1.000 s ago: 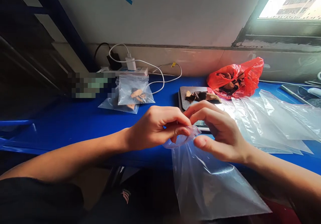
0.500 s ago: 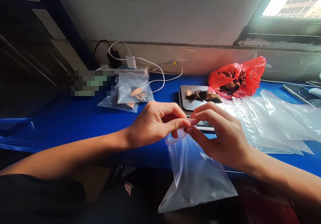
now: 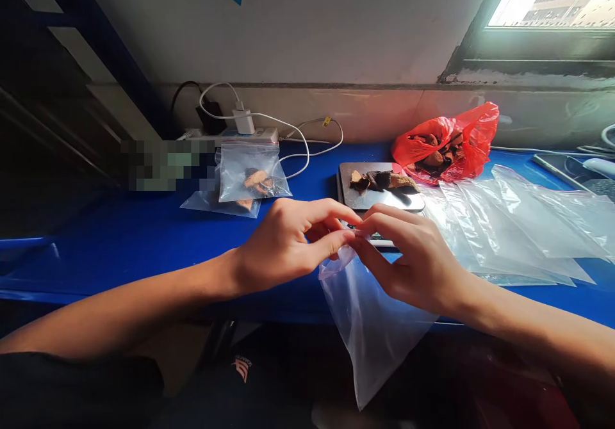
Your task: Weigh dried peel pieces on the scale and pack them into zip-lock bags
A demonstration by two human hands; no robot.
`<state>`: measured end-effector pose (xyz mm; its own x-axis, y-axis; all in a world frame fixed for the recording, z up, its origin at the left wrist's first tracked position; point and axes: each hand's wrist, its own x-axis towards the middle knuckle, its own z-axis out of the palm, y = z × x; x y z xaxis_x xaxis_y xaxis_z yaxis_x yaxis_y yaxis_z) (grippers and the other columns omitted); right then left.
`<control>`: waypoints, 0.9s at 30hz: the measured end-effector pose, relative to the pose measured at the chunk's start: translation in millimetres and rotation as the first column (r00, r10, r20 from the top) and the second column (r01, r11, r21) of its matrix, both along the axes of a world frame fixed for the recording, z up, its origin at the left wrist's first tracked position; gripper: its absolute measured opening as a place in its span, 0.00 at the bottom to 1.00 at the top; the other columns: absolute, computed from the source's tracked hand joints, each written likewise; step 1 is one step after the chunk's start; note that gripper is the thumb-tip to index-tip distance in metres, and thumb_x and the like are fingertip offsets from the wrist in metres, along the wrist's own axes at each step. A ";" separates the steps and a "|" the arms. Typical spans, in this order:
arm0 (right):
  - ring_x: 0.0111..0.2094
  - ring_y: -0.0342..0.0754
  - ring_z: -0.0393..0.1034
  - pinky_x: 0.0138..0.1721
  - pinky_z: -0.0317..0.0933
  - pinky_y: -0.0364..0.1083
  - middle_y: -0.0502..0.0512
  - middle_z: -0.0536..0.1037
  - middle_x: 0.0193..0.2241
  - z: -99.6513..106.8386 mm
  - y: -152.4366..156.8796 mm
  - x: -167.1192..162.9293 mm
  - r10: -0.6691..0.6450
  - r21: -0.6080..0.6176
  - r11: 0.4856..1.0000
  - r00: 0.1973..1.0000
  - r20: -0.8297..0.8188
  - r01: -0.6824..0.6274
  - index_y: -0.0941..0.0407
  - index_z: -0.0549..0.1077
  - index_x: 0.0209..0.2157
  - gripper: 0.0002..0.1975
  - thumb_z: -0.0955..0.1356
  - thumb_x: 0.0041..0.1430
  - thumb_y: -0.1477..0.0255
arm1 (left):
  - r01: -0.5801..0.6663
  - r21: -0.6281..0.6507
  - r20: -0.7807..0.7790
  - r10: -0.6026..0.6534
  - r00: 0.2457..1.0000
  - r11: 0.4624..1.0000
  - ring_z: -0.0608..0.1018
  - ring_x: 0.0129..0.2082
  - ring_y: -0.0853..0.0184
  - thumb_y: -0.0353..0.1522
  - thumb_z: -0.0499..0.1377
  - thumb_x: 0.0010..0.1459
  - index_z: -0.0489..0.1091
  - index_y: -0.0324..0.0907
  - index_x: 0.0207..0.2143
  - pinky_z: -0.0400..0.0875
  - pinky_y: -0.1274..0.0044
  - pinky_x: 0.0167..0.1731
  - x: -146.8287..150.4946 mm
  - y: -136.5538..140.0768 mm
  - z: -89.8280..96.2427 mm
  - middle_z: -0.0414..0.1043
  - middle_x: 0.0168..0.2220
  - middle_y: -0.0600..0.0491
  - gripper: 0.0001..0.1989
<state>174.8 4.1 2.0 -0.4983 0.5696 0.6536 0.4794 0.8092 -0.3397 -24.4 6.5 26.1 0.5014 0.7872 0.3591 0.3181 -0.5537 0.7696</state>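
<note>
A clear plastic zip bag (image 3: 375, 326) hangs from my fingers over the table's front edge, with nothing visible inside it. My left hand (image 3: 298, 237) pinches the bag's top edge between thumb and forefinger. My right hand (image 3: 413, 250) grips the same edge right beside it, the fingertips of both hands meeting. Behind the hands, dark brown dried pieces (image 3: 384, 182) lie on the steel plate of a small scale (image 3: 346, 192). The scale's front and display are mostly covered by my fingers.
A red plastic bag (image 3: 473, 153) of similar pieces stands open behind the scale. Several flat clear bags (image 3: 523, 224) are fanned out at the right. Filled zip bags (image 3: 235, 166) lie at the left by a power strip (image 3: 264, 134) with a white cable (image 3: 298, 131).
The hanging bag has turned and narrowed, its lower corner now pointing down. My fingertips have drawn closer together on its top edge. The whole view has shifted slightly.
</note>
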 end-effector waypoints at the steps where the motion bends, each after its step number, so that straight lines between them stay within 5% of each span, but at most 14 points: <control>1: 0.23 0.39 0.60 0.24 0.52 0.41 0.48 0.70 0.22 -0.3 -0.2 -0.3 -0.012 0.007 1.000 1.000 0.007 0.012 0.57 0.69 0.27 0.07 0.67 0.60 0.79 | -0.007 0.039 -0.022 0.007 1.000 0.999 0.80 0.23 0.71 0.26 0.61 0.59 0.76 0.38 0.42 0.74 0.82 0.24 0.0 0.1 0.0 0.80 0.27 0.55 0.09; 12: 0.23 0.41 0.63 0.27 0.54 0.42 0.48 0.72 0.21 -0.5 -2.7 -1.8 -0.096 -0.008 0.995 0.994 0.060 0.097 0.57 0.71 0.26 0.08 0.68 0.60 0.77 | -0.029 0.113 -0.093 0.040 0.995 0.993 0.78 0.22 0.73 0.27 0.61 0.58 0.75 0.38 0.37 0.69 0.84 0.20 -0.4 1.2 -2.6 0.79 0.26 0.55 0.04; 20: 0.24 0.41 0.63 0.29 0.53 0.43 0.49 0.73 0.22 0.0 -2.9 -0.1 -0.087 -0.038 0.995 0.990 0.114 0.092 0.57 0.70 0.25 0.09 0.67 0.61 0.77 | -0.045 -0.002 -0.096 0.044 0.994 0.999 0.80 0.25 0.70 0.27 0.62 0.57 0.70 0.39 0.35 0.64 0.85 0.17 -0.3 1.2 0.6 0.79 0.26 0.56 0.04; 27: 0.24 0.42 0.61 0.31 0.53 0.45 0.49 0.72 0.22 -3.9 -3.4 1.2 -0.081 0.018 0.997 0.987 0.139 0.080 0.56 0.71 0.26 0.08 0.67 0.60 0.76 | 0.030 -0.117 -0.081 -0.040 0.996 0.993 0.82 0.27 0.67 0.28 0.61 0.59 0.70 0.39 0.35 0.71 0.82 0.22 -1.3 3.6 1.6 0.79 0.27 0.53 0.02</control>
<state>176.0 0.7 -1.9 -0.5378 0.6037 0.5885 0.5850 0.7699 -0.2551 -25.7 10.1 27.7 0.5537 0.8024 0.2226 0.3656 -0.4745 0.8008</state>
